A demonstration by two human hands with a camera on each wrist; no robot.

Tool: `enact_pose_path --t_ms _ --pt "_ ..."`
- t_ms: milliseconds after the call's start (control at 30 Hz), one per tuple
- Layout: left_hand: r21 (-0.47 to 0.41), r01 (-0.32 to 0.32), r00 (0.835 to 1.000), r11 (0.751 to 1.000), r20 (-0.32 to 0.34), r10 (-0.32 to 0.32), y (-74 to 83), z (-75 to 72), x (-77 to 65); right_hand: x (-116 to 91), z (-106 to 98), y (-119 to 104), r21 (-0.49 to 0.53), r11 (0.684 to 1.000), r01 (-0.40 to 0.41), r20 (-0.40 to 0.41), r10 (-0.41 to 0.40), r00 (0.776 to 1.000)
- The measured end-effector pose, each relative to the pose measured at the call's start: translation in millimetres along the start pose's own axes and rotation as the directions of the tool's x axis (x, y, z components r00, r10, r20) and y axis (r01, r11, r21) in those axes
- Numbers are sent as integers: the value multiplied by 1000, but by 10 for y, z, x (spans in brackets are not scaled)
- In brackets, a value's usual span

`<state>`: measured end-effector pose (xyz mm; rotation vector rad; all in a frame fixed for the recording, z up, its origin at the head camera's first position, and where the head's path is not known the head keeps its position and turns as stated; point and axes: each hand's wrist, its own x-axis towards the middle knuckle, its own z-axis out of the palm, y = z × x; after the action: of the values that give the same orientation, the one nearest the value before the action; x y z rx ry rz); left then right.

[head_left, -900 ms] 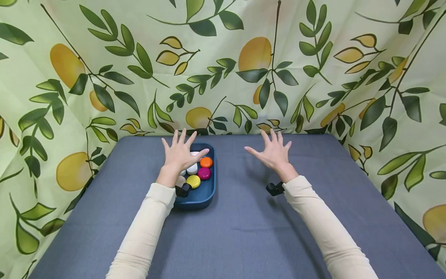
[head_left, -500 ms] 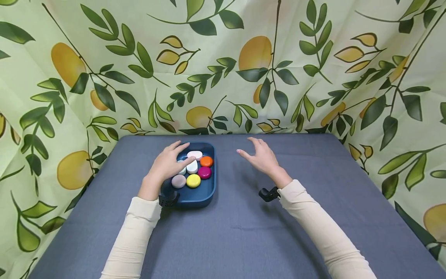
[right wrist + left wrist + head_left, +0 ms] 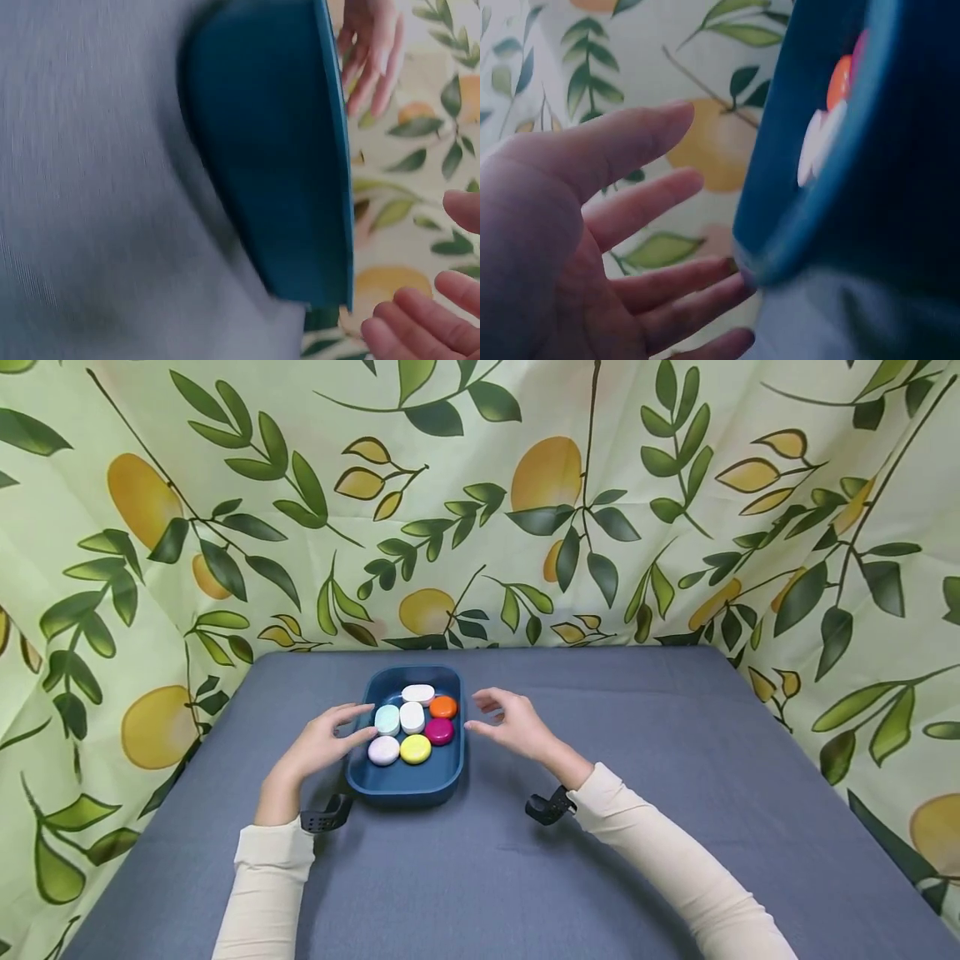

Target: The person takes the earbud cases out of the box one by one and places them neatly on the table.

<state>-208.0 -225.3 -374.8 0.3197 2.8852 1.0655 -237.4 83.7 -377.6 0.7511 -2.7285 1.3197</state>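
A deep blue tray (image 3: 405, 787) with rounded corners stands left of the table's middle. In it lie several smooth, rounded pieces: a white oval one (image 3: 417, 694), an orange one (image 3: 443, 707), a magenta one (image 3: 438, 731), a yellow one (image 3: 416, 749), a lilac one (image 3: 383, 750), a pale mint one (image 3: 387, 720) and an upright white one (image 3: 412, 717). My left hand (image 3: 318, 745) is at the tray's left rim, fingers relaxed; whether the fingertips touch it I cannot tell. On the other side, my right hand (image 3: 521, 727) hovers just off the right rim, fingers loosely bent and holding nothing.
A grey cloth (image 3: 585, 877) covers the table. Behind and at both sides hangs a curtain (image 3: 465, 510) printed with leaves and lemons. Each wrist bears a black camera, the left one (image 3: 326, 814) low beside the tray's front corner, the right one (image 3: 550, 806) above the cloth.
Both hands were spread wide, the left one over the tray. The left hand has moved left and down to the tray's side, the right hand left toward the opposite rim. Their fingers have relaxed.
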Motion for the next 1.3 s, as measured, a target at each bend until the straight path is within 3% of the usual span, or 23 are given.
enact_pose_path --t_ms 233,433,600,767,1067,1300 --pt "-154 48 992 987 126 -29 -286 -32 -16 72 299 -138 98 993 73 76 -80 994" --pt "-234 44 978 971 207 5 -460 26 23 188 477 -223 78 996 39 179 -53 982" --pt "-329 67 970 942 244 17 -577 63 27 266 631 -288 -12 1000 19 231 -16 973" --pt "-360 63 966 931 255 33 -632 50 17 328 772 -353 -141 990 3 218 29 975" --pt "-387 65 963 920 265 43 -678 71 10 388 936 -420 -370 927 -55 189 133 973" --pt "-382 65 964 922 261 40 -685 65 -3 397 994 -417 -431 901 -60 185 154 971"
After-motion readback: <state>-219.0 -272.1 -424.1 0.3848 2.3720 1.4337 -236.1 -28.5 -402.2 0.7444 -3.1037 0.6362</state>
